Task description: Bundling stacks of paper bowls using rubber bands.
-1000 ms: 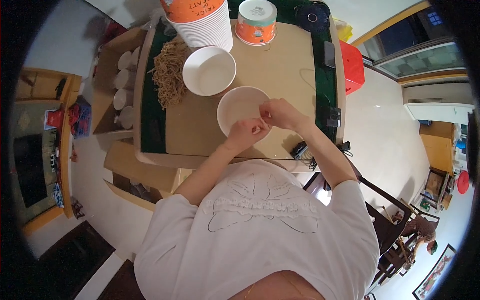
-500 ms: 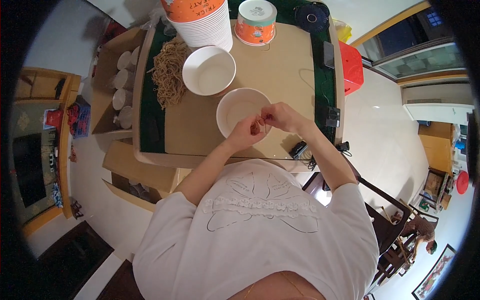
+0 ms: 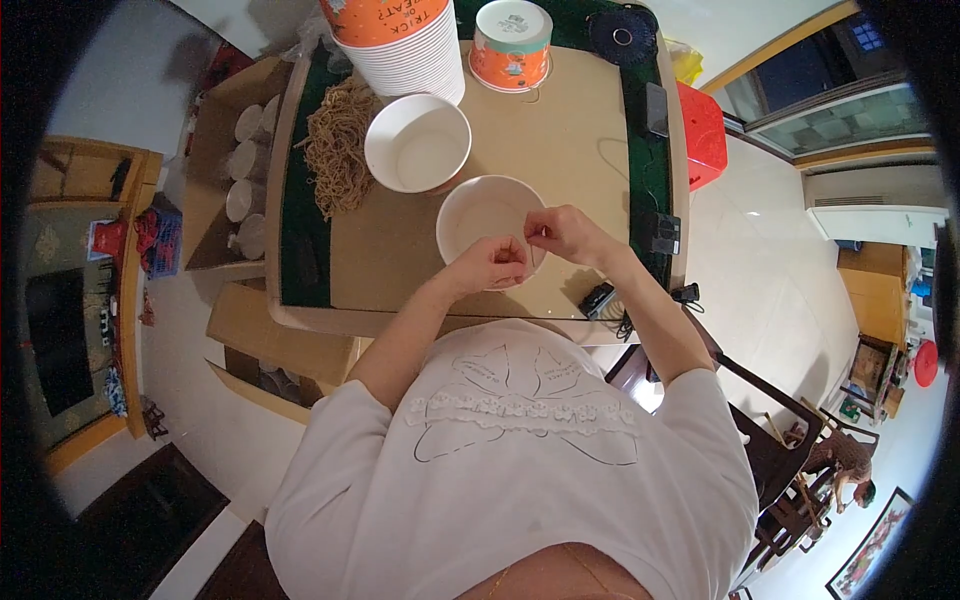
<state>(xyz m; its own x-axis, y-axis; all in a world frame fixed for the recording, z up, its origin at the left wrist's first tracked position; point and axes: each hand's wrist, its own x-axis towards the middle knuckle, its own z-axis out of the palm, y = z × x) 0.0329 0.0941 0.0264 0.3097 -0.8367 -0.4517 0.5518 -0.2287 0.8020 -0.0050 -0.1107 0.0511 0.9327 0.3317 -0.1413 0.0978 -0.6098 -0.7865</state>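
A white paper bucket [image 3: 470, 215] stands upright near the table's front edge, its open mouth up. My left hand [image 3: 485, 265] is closed at its near rim, fingers curled inward; what they hold is hidden. Just right of it, my right hand [image 3: 570, 238] pinches a thin brown cord [image 3: 532, 256] at the bucket's right rim. The two hands are slightly apart. A second open white bucket [image 3: 418, 148] sits behind to the left, next to a tangled heap of brown cords [image 3: 342, 150].
A tall stack of orange-and-white buckets [image 3: 405, 50] rises at the back left. An upside-down orange bucket [image 3: 510, 60] with a cord loop stands beside it. Small black devices [image 3: 598, 300] lie along the right side. Cardboard boxes [image 3: 275, 320] stand left of the table.
My hands have drawn slightly apart. The left fingers have turned and curled over, palm down, and the bucket has shifted a little to the right.
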